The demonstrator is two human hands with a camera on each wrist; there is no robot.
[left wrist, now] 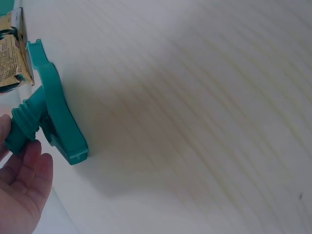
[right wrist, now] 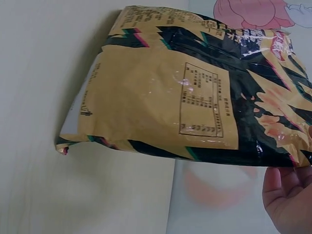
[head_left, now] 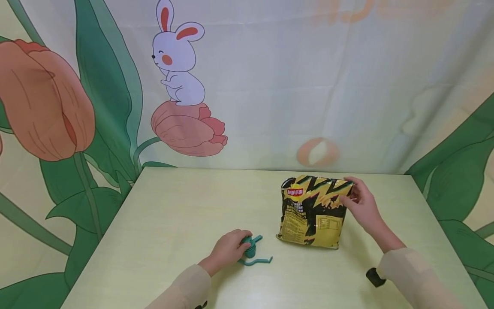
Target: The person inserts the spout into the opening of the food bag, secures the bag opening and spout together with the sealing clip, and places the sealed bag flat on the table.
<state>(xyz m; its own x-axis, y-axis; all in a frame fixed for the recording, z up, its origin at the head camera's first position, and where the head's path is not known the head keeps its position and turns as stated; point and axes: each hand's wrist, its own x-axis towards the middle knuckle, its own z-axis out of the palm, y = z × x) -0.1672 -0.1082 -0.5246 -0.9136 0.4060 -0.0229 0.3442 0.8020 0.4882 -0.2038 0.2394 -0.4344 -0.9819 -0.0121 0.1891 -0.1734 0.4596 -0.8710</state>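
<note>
Near the table's front, my left hand (head_left: 227,248) pinches the ridged round spout of a green plastic bag clip (head_left: 251,249) between thumb and fingers. A long curved bar (left wrist: 62,105) of the clip lies close over the tabletop in the left wrist view. To its right, a yellow-and-black bag of potato chips (head_left: 312,214) stands upright with its printed back towards me. My right hand (head_left: 362,206) grips the bag's upper right corner, thumb on the near face and fingers behind. In the right wrist view the chip bag (right wrist: 141,97) looks full, and my fingertips are partly hidden behind its edge.
The pale wooden table (head_left: 173,214) ends at a patterned curtain (head_left: 270,86) with a rabbit and tulips. A small black object (head_left: 375,277) shows at my right sleeve (head_left: 409,274).
</note>
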